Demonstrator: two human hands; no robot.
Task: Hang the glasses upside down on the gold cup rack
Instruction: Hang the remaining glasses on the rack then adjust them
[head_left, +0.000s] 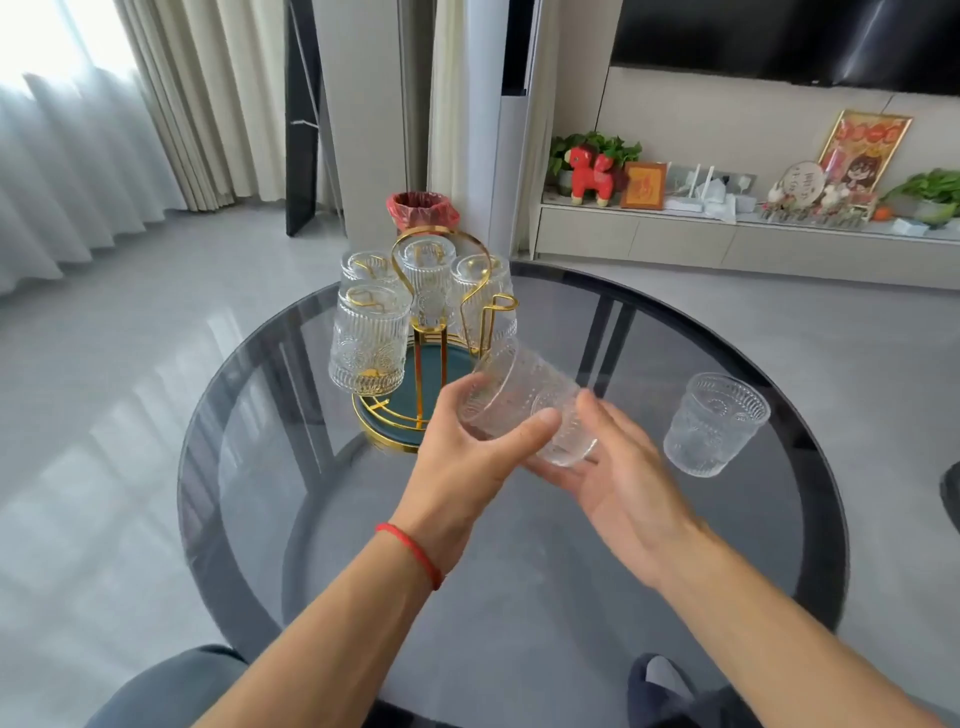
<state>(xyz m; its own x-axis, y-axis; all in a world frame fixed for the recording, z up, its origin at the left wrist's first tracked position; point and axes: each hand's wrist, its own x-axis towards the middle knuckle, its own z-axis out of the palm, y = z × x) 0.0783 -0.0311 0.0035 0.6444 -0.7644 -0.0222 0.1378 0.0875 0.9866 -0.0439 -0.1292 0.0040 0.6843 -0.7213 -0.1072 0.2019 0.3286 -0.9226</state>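
The gold cup rack (470, 270) with a teal round base stands on the far left part of the round glass table (649, 545). Several clear embossed glasses hang upside down on it, the nearest one (369, 338) at its front left. One gold prong (498, 306) on the right side is bare. My left hand (467, 457) grips a tilted clear glass (524, 400) just in front of the rack, its mouth turned toward the rack. My right hand (618, 478) cups the bottom of the same glass. Another glass (714, 423) stands upright on the table to the right.
A bin with a red bag (422, 210) stands on the floor behind the rack. A low TV cabinet (727, 239) with ornaments and plants runs along the right wall. A dark chair edge (950, 499) shows at the far right. My knees are under the table's near edge.
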